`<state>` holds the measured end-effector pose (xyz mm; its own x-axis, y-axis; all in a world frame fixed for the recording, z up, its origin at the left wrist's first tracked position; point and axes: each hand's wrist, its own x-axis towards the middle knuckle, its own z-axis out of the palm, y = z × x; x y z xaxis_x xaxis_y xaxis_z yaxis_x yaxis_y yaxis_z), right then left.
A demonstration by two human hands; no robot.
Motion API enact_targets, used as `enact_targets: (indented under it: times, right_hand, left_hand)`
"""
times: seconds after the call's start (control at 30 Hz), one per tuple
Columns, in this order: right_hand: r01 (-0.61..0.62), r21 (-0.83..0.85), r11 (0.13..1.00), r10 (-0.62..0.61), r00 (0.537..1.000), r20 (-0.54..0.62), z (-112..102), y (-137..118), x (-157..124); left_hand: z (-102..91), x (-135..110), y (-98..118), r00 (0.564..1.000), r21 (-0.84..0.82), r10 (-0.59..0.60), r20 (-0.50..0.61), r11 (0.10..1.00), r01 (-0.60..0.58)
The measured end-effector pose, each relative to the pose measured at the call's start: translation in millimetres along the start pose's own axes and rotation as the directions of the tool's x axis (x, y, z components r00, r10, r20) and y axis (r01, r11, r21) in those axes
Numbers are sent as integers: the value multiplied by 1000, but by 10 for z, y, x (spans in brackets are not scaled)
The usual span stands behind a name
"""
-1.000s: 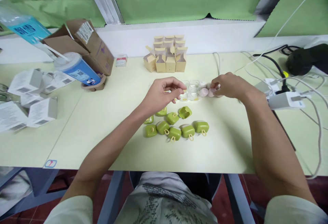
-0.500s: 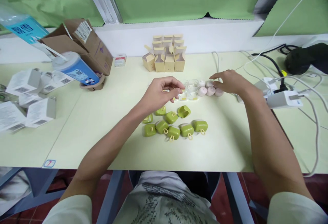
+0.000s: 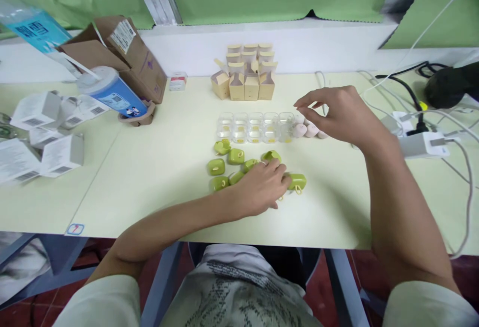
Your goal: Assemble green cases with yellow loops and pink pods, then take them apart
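My left hand [image 3: 260, 187] is over the front row of small green cases, its fingers curled round one that is mostly hidden beneath it. A yellow loop shows below the hand. A green case [image 3: 297, 182] with a yellow loop lies just right of the fingers, and several others, like this green case [image 3: 216, 167], lie to the left. An open green cover [image 3: 271, 156] sits behind the fingers. My right hand [image 3: 333, 112] hovers above pale pink rounded pieces [image 3: 299, 130], thumb and forefinger apart, nothing visible between them. Clear plastic boxes [image 3: 255, 127] with yellow marks stand in two rows beside the pink pieces.
Open cream cartons [image 3: 251, 87] stand against the wall. At left are a brown cardboard box [image 3: 138, 63], a blue-labelled tub [image 3: 118, 97] and white boxes [image 3: 62, 155]. Cables and a white power adapter [image 3: 422, 145] lie at right. A small red-and-white box [image 3: 178, 81] is at the back.
My left hand has moved from the clear boxes down to the front green cases. My right hand has risen slightly off the pink pieces. The view has shifted a little.
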<state>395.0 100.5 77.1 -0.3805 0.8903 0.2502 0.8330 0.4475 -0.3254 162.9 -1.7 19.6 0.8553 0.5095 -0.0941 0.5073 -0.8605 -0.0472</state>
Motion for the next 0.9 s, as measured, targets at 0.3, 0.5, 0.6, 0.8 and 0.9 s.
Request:
enact_targets:
  times: [0.3,0.5,0.6,0.8,0.9]
  right_hand:
    - [91,431,898,-42,992,-122,-222,-157,-139]
    - [393,474,788,-317,919,-234,-48,-419,-166]
    - [423,267,866,-331,885,-327,96,-442,-143]
    - [345,83,935,-306,903,-303,210,-429,-122]
    - [372,46,927,-346,898,-272,202,-438,-125]
  left_hand:
    - [-439,-157,-595,909,-849,-321,-268,524,-65]
    - [-386,-85,-967,819,-932,-537,-204,-150,-330]
    - [-310,-39,-941,846,-931,-499,-185,-187,-314]
    - [-306,-34,-826,727,-958,-634,-263,84,-273]
    - [-329,-24,-760,692,-949,-649,-315,202,-242]
